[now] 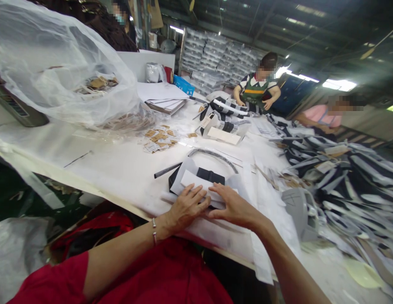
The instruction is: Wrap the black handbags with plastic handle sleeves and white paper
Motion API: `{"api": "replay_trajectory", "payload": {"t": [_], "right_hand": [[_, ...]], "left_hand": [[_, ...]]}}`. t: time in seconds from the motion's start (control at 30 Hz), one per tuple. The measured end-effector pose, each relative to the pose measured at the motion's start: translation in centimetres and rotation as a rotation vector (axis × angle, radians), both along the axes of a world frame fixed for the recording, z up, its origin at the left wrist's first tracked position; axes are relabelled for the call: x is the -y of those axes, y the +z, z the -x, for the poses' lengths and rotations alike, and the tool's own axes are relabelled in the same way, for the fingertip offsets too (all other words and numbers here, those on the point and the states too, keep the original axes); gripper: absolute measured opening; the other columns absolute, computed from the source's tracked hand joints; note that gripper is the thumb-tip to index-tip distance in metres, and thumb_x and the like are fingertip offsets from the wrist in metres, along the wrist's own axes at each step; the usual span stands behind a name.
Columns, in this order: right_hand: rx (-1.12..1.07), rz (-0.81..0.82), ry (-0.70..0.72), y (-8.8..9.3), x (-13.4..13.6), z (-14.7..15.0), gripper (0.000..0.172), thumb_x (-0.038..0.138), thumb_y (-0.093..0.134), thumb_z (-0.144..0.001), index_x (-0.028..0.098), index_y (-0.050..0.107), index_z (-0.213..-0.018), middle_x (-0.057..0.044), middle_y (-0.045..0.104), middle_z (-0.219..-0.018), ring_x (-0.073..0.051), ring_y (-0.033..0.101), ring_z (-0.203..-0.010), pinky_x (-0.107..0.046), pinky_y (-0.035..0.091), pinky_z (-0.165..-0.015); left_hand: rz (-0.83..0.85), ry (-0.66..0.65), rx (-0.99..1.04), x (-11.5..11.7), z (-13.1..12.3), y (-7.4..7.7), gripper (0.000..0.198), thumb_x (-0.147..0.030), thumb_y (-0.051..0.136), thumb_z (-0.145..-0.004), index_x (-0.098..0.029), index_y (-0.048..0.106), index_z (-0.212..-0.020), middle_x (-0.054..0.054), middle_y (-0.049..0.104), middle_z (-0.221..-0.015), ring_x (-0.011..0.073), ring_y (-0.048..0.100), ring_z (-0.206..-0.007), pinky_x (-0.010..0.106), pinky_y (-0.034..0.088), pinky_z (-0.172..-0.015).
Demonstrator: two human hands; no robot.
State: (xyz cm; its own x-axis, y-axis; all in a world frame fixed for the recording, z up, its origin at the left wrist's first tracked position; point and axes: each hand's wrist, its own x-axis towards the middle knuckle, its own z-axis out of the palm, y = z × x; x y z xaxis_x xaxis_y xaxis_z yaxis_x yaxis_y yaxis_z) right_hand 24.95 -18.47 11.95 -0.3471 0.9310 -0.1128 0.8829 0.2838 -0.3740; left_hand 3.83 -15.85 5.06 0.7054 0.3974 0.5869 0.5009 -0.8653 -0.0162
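Observation:
A black handbag lies on the table in front of me, its long handle wrapped in clear film and arched away from me. White translucent sheet covers part of it, and a white padding strip rests along its near side. My left hand lies flat on that strip, fingers stretched out. Beside it, my right hand touches the strip's right part with fingers spread and thumb apart. Neither hand is wrapped round anything. The bag's near edge is hidden under my hands.
Small brown and white packets lie beyond the bag, near a large clear plastic bag. Another wrapped handbag stands farther back. Many black bags with pale wrapping are heaped at right. Two co-workers stand across the table; another person is far left.

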Motion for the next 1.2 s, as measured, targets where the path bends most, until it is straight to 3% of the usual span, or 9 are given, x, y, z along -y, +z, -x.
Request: {"api": "replay_trajectory", "payload": {"t": [0.07,0.2,0.3,0.47,0.6,0.77,0.97,1.07,1.2], "right_hand": [[0.089,-0.075,0.008,-0.4,0.7,0.1,0.09,0.048,0.085,-0.063,0.02,0.05,-0.141,-0.019,0.043,-0.15,-0.039,0.039,-0.139,-0.06,0.03,-0.114],[0.165,-0.278,0.009,-2.2,1.5,0.3,0.068,0.028,0.076,-0.077,0.022,0.05,-0.14,-0.017,0.049,-0.146,-0.035,0.049,-0.132,-0.056,0.039,-0.109],[0.157,-0.357,0.041,-3.2,1.6,0.1,0.061,0.02,0.068,-0.081,0.019,0.05,-0.139,-0.017,0.055,-0.141,-0.032,0.054,-0.128,-0.05,0.045,-0.105],[0.148,-0.365,0.016,-3.1,1.1,-0.3,0.059,0.019,0.071,-0.079,0.016,0.051,-0.135,-0.017,0.062,-0.133,-0.031,0.061,-0.12,-0.048,0.05,-0.101],[0.139,-0.241,0.032,-1.6,0.4,-1.0,0.064,0.02,0.075,-0.075,0.019,0.053,-0.135,-0.015,0.062,-0.134,-0.031,0.06,-0.122,-0.047,0.049,-0.104],[0.123,-0.241,0.026,-2.1,0.9,-1.5,0.061,0.016,0.071,-0.077,0.018,0.054,-0.135,-0.015,0.06,-0.136,-0.03,0.057,-0.125,-0.049,0.046,-0.106],[0.043,-0.304,-0.056,-4.7,1.7,-1.0,0.052,0.012,0.067,-0.08,0.014,0.057,-0.131,-0.017,0.06,-0.135,-0.031,0.056,-0.127,-0.052,0.044,-0.108],[-0.145,-0.252,-0.138,-1.3,1.9,-0.6,0.053,0.02,0.074,-0.079,0.018,0.058,-0.13,-0.014,0.064,-0.131,-0.031,0.06,-0.122,-0.051,0.046,-0.107],[-0.675,-0.507,-0.253,8.2,4.3,-0.8,0.074,0.049,0.066,-0.087,0.034,0.029,-0.15,-0.006,0.046,-0.15,-0.026,0.048,-0.135,-0.048,0.048,-0.106]], "left_hand": [[0.02,-0.011,0.0,-0.2,-0.1,0.1,0.024,-0.022,0.049,-0.098,-0.018,0.056,-0.12,0.009,0.063,-0.123,0.0236,0.055,-0.122,0.043,0.042,-0.105],[0.031,0.002,-0.01,-0.7,-0.4,0.5,0.024,-0.026,0.048,-0.098,-0.015,0.055,-0.118,0.008,0.064,-0.111,0.0215,0.059,-0.107,0.038,0.044,-0.098],[0.041,-0.006,-0.088,-0.8,-0.6,1.1,0.04,-0.036,0.05,-0.097,-0.011,0.048,-0.128,0.011,0.062,-0.112,0.0241,0.057,-0.107,0.04,0.043,-0.097],[0.037,0.033,-0.251,-0.8,-1.0,1.9,0.034,-0.015,0.038,-0.099,-0.011,0.044,-0.132,0.007,0.06,-0.101,0.0216,0.057,-0.093,0.037,0.046,-0.082],[0.04,0.071,-0.295,-0.9,-1.4,2.7,0.039,-0.013,0.037,-0.098,-0.011,0.04,-0.137,0.006,0.059,-0.095,0.0214,0.058,-0.084,0.036,0.045,-0.075],[0.061,0.092,-0.323,-1.1,-2.4,3.6,0.032,-0.011,0.041,-0.094,-0.011,0.051,-0.125,0.008,0.062,-0.098,0.0224,0.06,-0.086,0.038,0.047,-0.077],[-0.014,-0.02,-0.245,-1.7,-3.5,2.2,0.033,-0.011,0.042,-0.094,-0.011,0.052,-0.126,0.015,0.061,-0.129,0.0251,0.057,-0.121,0.04,0.042,-0.103],[0.052,-0.018,-0.256,-1.6,-3.2,1.9,0.032,-0.006,0.04,-0.093,-0.011,0.054,-0.121,0.015,0.064,-0.126,0.0232,0.06,-0.117,0.038,0.045,-0.102],[0.087,-0.015,-0.266,-1.4,-2.7,2.3,0.038,0.0,0.038,-0.088,-0.009,0.052,-0.122,0.018,0.061,-0.13,0.0248,0.058,-0.122,0.039,0.047,-0.102]]}}
